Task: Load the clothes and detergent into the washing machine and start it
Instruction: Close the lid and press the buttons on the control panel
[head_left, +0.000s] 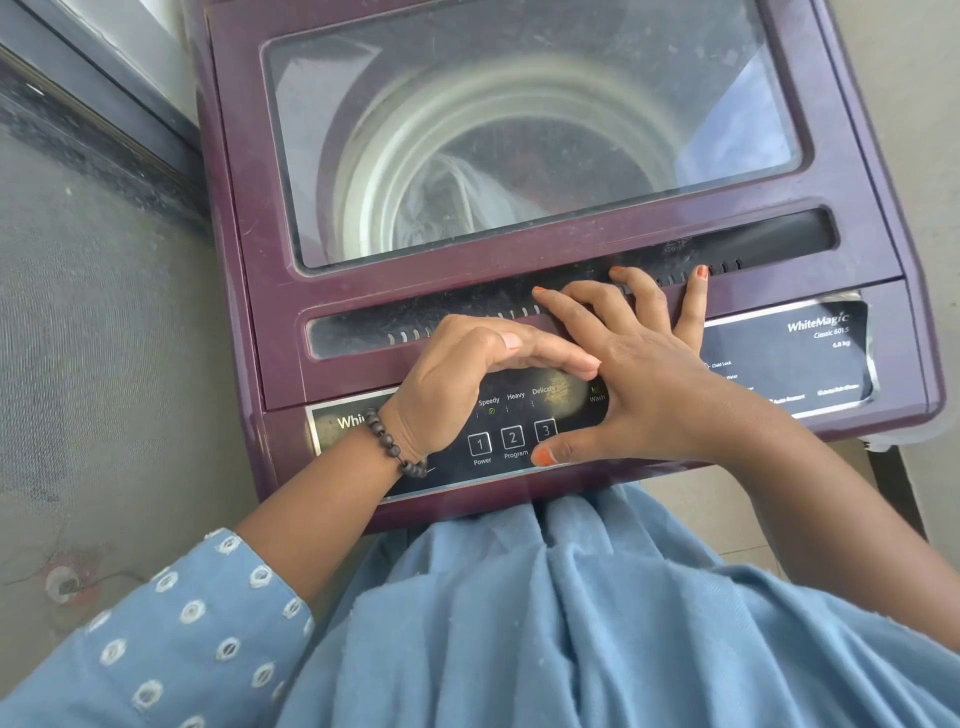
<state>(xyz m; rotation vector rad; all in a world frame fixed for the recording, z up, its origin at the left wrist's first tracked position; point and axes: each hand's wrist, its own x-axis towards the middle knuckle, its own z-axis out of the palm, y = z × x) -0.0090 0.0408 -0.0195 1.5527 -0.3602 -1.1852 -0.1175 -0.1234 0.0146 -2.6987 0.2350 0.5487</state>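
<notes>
We looked down on a maroon top-loading washing machine (519, 291) with its glass lid (519, 130) closed; through it, pale clothes (457, 197) lay in the drum at about six o'clock of the opening. Our right hand (639, 379) lay spread wide and flat across the control panel (519, 431), fingertips (701, 273) reaching the lid's dark handle recess at twelve o'clock, thumb lying just at four o'clock of button 3 (545, 430). Our left hand (467, 379), at nine o'clock of the right, arched loosely over the panel, gripping nothing, its fingertips touching the right hand. A bead bracelet (392, 444) circled the left wrist. We saw no detergent.
</notes>
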